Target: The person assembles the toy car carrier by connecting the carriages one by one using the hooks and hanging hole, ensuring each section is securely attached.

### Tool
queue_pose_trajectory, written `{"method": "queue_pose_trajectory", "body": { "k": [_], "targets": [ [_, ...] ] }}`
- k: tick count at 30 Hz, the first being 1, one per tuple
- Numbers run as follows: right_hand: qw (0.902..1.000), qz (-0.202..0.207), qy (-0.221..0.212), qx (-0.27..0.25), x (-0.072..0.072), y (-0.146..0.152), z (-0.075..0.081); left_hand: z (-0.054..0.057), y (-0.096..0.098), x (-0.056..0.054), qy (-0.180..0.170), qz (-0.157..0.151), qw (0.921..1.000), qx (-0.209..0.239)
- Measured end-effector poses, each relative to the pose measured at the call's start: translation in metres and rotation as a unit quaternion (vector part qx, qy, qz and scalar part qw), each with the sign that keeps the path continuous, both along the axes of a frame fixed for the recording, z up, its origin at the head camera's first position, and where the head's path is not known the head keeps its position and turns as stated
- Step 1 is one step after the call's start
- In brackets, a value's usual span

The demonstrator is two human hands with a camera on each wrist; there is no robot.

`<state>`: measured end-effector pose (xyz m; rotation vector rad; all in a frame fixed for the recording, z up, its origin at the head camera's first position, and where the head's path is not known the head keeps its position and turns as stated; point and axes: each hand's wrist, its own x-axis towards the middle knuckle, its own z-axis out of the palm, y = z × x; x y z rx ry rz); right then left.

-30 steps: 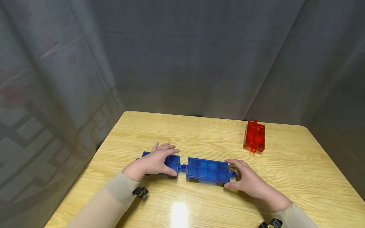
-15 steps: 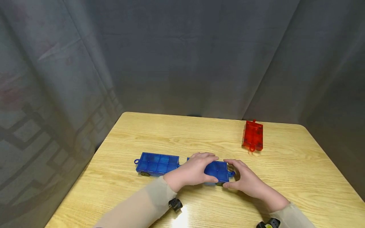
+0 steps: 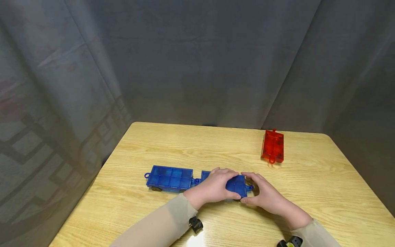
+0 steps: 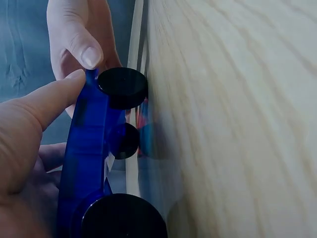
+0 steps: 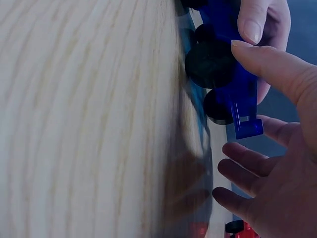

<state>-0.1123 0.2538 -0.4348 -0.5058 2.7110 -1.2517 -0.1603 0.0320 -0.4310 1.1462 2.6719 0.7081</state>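
Two translucent blue toy train cars stand on dark wheels, coupled end to end in the head view. My left hand (image 3: 213,187) lies over the right-hand car (image 3: 237,185), thumb along its near side and fingers across to the far side, covering its middle. At that car's right end my right hand (image 3: 266,193) grips the corners between thumb and fingers. In the right wrist view a coupling hook (image 5: 249,130) sticks out between the right thumb and the other fingers. The left-hand car (image 3: 171,176) is untouched, with a ring at its outer end.
A red translucent toy car (image 3: 273,145) sits farther back on the right of the wooden table (image 3: 185,140). Grey curtains (image 3: 197,68) hang behind the table and at its sides. Both wrists carry small black cameras.
My left hand has moved right, off the left-hand blue car and onto the right-hand one, beside my right hand. The right hand keeps its grip at the end; the cars have hardly moved.
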Motion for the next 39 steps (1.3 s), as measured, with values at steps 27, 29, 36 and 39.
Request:
{"method": "queue_pose_trajectory", "body": {
  "k": [27, 29, 36, 39],
  "targets": [
    [0.9436, -0.177, 0.165, 0.226, -0.086, 0.111, 0.034, 0.000, -0.001, 0.000, -0.020, -0.007, 0.9996, 0.019],
    [0.9306, -0.151, 0.164, 0.290, -0.094, 0.122, 0.028, -0.001, -0.001, -0.001, -0.015, -0.010, 0.9997, 0.019],
    [0.8773, -0.051, 0.187, 0.439, -0.112, 0.127, 0.021, -0.003, -0.004, 0.000, -0.012, -0.012, 0.9997, 0.019],
    [0.8647, -0.019, 0.199, 0.461, -0.118, 0.121, 0.022, -0.003, -0.006, 0.001, -0.012, -0.014, 0.9996, 0.021]
  ]
}}
